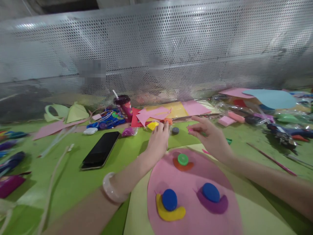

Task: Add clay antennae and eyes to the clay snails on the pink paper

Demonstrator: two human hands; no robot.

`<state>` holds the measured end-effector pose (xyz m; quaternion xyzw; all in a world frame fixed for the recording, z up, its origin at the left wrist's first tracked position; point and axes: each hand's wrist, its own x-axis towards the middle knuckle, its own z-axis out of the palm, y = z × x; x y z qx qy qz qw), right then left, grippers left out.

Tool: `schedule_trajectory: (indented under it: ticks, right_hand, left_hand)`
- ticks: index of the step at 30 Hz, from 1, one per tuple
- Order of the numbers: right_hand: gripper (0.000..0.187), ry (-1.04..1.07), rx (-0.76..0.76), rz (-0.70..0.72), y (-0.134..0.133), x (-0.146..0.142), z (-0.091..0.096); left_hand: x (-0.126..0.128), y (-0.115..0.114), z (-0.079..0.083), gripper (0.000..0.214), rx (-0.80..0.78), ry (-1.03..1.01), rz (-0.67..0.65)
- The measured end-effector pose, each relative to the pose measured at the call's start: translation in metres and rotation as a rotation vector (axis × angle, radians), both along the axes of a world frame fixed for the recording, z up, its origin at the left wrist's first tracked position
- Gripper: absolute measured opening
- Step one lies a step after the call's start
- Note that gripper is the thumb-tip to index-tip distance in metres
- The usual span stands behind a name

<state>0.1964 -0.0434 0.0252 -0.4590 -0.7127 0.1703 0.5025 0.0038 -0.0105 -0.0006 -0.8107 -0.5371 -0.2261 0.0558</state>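
My left hand (pixel 158 141) reaches far across the table (pixel 73 182), fingers curled down. The yellow lump (pixel 153 125) lies just far-left of its fingertips, and I cannot tell if it grips. My right hand (pixel 210 138) hovers half open, farther off.

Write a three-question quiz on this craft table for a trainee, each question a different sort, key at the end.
1. True or false: the phone lies to the left of the left hand.
2. How many blue caps sit on the pink oval sheet? A one, B two, C four.
3. Fill in: the third cap on that sheet, at its far end, is ___.
Key: 1 true; 2 B; 3 green.
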Motion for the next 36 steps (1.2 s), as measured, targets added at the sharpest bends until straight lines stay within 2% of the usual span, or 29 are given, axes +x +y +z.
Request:
schedule_trajectory:
  ticks: [3, 5, 7, 8, 11, 14, 19, 22, 27, 30, 33, 36]
  right_hand:
    - [0.042, 0.022, 0.006, 0.040, -0.002, -0.002, -0.002]
    - [0.039, 0.024, 0.011, 0.049, -0.005, -0.004, -0.002]
    - [0.036, 0.027, 0.001, 0.074, -0.009, -0.006, 0.000]
    - [0.036, 0.028, -0.005, 0.087, -0.012, -0.007, 0.001]
    - [0.038, 0.029, 0.012, 0.062, -0.021, -0.010, 0.005]
    - [0.047, 0.037, 0.063, 0.001, -0.027, -0.013, 0.006]
    - [0.050, 0.052, 0.044, -0.021, -0.025, -0.012, 0.002]
    - [0.049, 0.052, 0.024, -0.021, -0.021, -0.010, 0.000]
    - [0.044, -0.002, 0.004, 0.024, -0.018, -0.009, -0.003]
    - [0.029, -0.042, 0.007, 0.020, -0.017, -0.007, -0.003]
    - [0.017, -0.112, 0.055, -0.001, -0.015, -0.006, -0.002]
    - [0.017, -0.172, 0.118, 0.004, -0.014, -0.007, -0.002]
  left_hand:
    - [0.004, -0.004, 0.002, 0.070, -0.015, -0.147, -0.090]
    - [0.007, -0.007, 0.007, 0.050, -0.070, -0.392, -0.166]
    - [0.010, -0.010, 0.012, 0.026, -0.234, -0.632, -0.253]
    - [0.012, -0.012, 0.014, 0.023, -0.356, -0.723, -0.306]
    - [0.015, -0.014, 0.014, 0.035, -0.693, -0.953, -0.403]
    - [0.015, -0.014, 0.009, 0.045, -0.864, -1.122, -0.477]
    - [0.011, -0.012, 0.007, 0.032, -0.991, -1.286, -0.581]
    - [0.010, -0.012, 0.008, 0.027, -1.052, -1.340, -0.578]
    - [0.010, -0.013, 0.009, 0.027, -1.038, -1.305, -0.515]
    - [0.011, -0.012, 0.009, 0.025, -1.027, -1.309, -0.507]
    - [0.010, -0.009, 0.008, 0.024, -1.008, -1.307, -0.505]
    - [0.011, -0.008, 0.006, 0.026, -0.968, -1.299, -0.488]
